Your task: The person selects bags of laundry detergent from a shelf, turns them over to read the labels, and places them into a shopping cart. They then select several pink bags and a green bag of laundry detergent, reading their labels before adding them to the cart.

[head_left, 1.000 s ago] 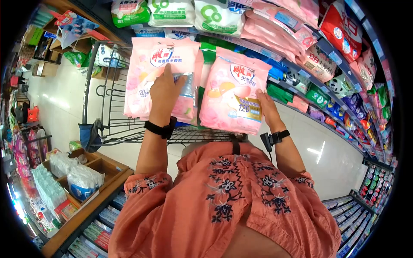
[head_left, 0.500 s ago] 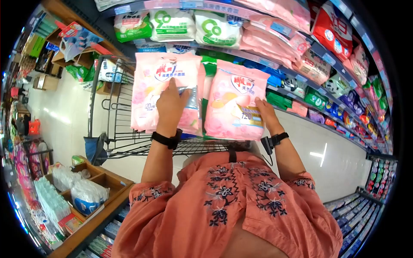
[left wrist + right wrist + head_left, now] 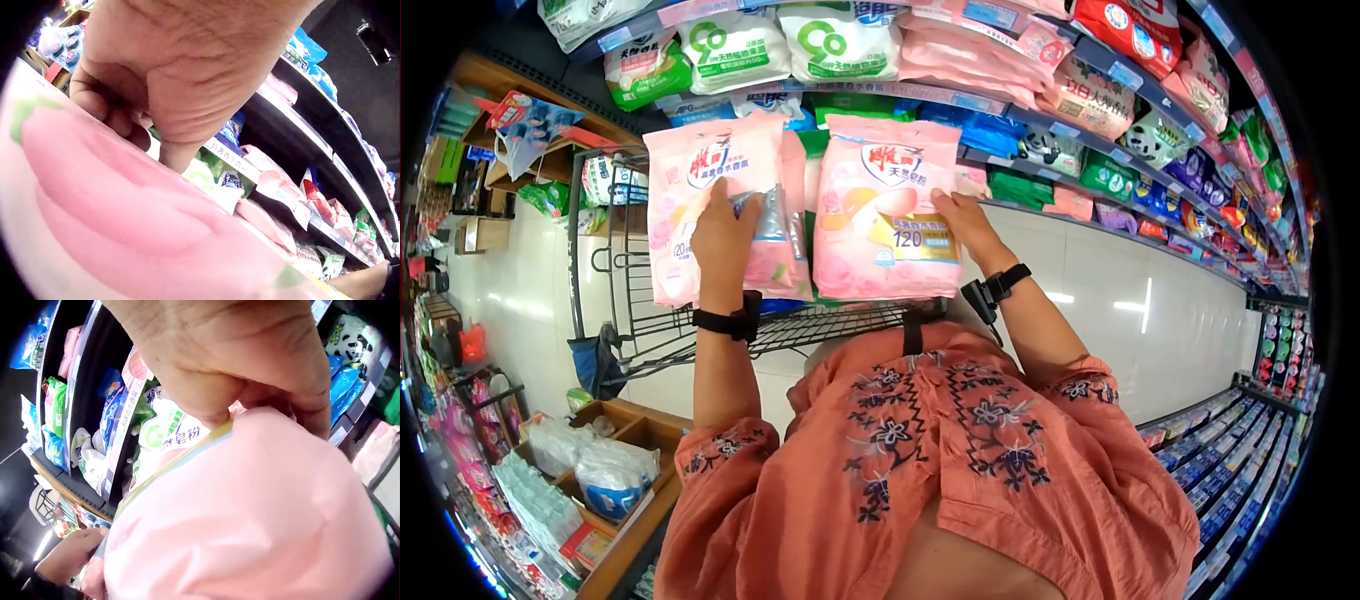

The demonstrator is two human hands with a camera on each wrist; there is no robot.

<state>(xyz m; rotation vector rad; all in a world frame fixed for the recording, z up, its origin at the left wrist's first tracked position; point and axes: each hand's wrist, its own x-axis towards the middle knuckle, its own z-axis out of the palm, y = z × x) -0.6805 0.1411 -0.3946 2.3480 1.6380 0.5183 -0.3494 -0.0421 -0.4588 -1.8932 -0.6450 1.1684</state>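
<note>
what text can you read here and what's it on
"120" on the right bag, on its yellow panel
"雕牌" in the logo at the top of that bag
"天然皂粉" just under that logo
"120" on the left bag, low near its left edge
"皂粉" on a white shelf bag
The shelf tags and the print on the other packets are too small or blurred to read.

Two upright pink detergent bags (image 3: 887,222)
</note>
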